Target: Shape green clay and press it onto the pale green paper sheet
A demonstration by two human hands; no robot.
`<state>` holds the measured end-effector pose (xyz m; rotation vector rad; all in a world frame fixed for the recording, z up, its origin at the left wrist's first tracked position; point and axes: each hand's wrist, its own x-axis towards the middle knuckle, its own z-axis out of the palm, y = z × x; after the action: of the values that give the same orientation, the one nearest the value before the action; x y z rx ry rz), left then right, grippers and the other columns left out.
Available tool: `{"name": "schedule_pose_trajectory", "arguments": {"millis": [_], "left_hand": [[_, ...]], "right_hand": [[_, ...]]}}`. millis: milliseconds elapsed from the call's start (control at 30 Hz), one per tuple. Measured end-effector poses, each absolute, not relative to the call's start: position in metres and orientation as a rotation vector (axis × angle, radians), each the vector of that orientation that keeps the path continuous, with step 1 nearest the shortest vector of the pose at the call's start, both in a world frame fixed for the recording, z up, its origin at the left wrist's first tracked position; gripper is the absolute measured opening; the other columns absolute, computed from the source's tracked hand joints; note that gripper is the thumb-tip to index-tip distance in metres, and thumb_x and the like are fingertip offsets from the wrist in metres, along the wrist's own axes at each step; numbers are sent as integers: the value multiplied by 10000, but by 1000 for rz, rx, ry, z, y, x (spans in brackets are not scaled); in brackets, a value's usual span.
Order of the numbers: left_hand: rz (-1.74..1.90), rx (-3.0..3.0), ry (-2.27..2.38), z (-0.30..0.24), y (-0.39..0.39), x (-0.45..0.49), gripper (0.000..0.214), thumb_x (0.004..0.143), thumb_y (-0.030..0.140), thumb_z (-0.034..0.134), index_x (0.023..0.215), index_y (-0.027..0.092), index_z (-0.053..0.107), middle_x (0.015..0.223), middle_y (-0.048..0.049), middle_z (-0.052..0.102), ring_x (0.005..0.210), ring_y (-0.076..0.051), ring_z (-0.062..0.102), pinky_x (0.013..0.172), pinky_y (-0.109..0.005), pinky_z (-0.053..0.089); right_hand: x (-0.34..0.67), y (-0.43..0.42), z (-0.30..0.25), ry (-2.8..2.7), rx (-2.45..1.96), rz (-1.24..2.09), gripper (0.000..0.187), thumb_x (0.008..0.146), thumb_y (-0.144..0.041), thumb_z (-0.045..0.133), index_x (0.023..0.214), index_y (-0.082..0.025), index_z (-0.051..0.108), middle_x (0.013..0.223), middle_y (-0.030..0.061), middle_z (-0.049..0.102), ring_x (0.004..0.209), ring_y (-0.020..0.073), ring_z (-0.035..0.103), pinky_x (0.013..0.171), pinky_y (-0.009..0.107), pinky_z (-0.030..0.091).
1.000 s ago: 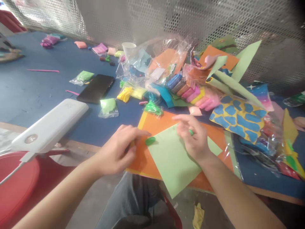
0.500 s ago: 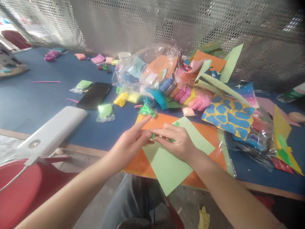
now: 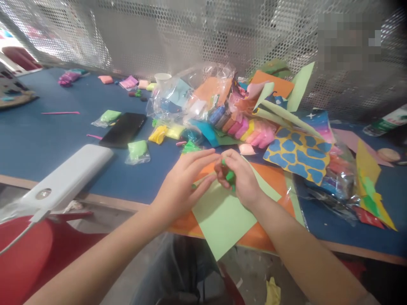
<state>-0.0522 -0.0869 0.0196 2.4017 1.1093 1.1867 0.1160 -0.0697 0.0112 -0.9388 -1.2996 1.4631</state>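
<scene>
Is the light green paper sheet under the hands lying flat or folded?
Spread flat: the light green paper sheet lies on the orange sheet, one corner past the table edge, no crease showing.

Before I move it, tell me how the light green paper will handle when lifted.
It will probably feel light, since it looks thin. It may be fairly stiff, like card: the light green paper juts past the table edge without visibly drooping. It could also slide easily, as it lies loose on the orange sheet.
</scene>
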Motion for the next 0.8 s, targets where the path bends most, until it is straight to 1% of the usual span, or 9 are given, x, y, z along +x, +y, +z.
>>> {"name": "schedule_pose_trajectory", "arguments": {"millis": [67, 167, 233, 300, 433, 533, 600, 700, 800], "left_hand": [[1199, 2591, 1096, 20, -85, -49, 295, 893, 203, 559, 1188, 200, 566, 1249, -110, 601, 1181, -216, 536, 982, -387, 443], [1198, 2789, 1122, 16, -81, -40, 176, 883, 205, 579, 1052, 214, 628, 1125, -69, 659, 1068, -208, 580, 895, -355, 452], [1180, 2824, 1179, 14, -77, -34, 141, 888, 226, 578, 1015, 219, 638, 1036, -49, 679, 979, -192, 591, 824, -326, 451], [1179, 2813, 1235, 13, -73, -30, 141, 892, 260, 576, 1010, 210, 637, 974, -47, 681, 916, -185, 587, 774, -312, 442], [1139, 2808, 1280, 18, -66, -25, 88, 861, 266, 601, 915, 207, 640, 966, -39, 676, 878, -196, 570, 756, -325, 418], [1060, 2719, 1242, 25, -63, -26, 55, 837, 236, 599, 860, 196, 629, 967, -37, 668, 891, -196, 576, 769, -324, 423], [1025, 2605, 1208, 30, -60, -28, 53, 823, 228, 596, 848, 185, 614, 902, -25, 662, 857, -179, 589, 765, -308, 434], [993, 2418, 1250, 36, -49, -32, 76, 800, 229, 597, 853, 175, 590, 825, 2, 661, 762, -148, 607, 713, -277, 449], [870, 2301, 1191, 38, -28, -34, 123, 797, 256, 602, 878, 166, 579, 856, -13, 675, 778, -154, 640, 682, -264, 469]], "right_hand": [[118, -66, 12, -1194, -914, 1597, 125, 861, -353, 433, 814, -239, 455, 641, -47, 475, 469, 96, 419, 393, 204, 277], [122, -61, 13, -1111, -879, 1637, 66, 799, -305, 424, 807, -239, 418, 707, -26, 453, 543, 119, 446, 464, 234, 383], [124, -59, 12, -1118, -860, 1639, 62, 766, -285, 411, 791, -242, 373, 760, -10, 457, 583, 133, 462, 502, 257, 419], [125, -58, 12, -1158, -868, 1633, 64, 759, -280, 393, 781, -245, 343, 761, -5, 451, 594, 143, 464, 512, 264, 422], [123, -60, 16, -1161, -884, 1668, 72, 789, -305, 385, 760, -244, 359, 691, -10, 439, 591, 152, 466, 528, 271, 430], [121, -60, 18, -1083, -846, 1702, 138, 816, -336, 388, 724, -233, 398, 680, 4, 468, 642, 164, 513, 589, 303, 471], [121, -58, 16, -1082, -810, 1695, 166, 832, -358, 392, 747, -226, 444, 704, 12, 509, 688, 172, 554, 648, 330, 495], [122, -53, 10, -1157, -843, 1523, 151, 804, -365, 527, 861, -226, 538, 799, 10, 594, 774, 166, 594, 738, 333, 499], [125, -48, 4, -1184, -1012, 1158, 198, 708, -327, 700, 861, -223, 628, 837, 0, 643, 774, 144, 600, 749, 299, 494]]}}
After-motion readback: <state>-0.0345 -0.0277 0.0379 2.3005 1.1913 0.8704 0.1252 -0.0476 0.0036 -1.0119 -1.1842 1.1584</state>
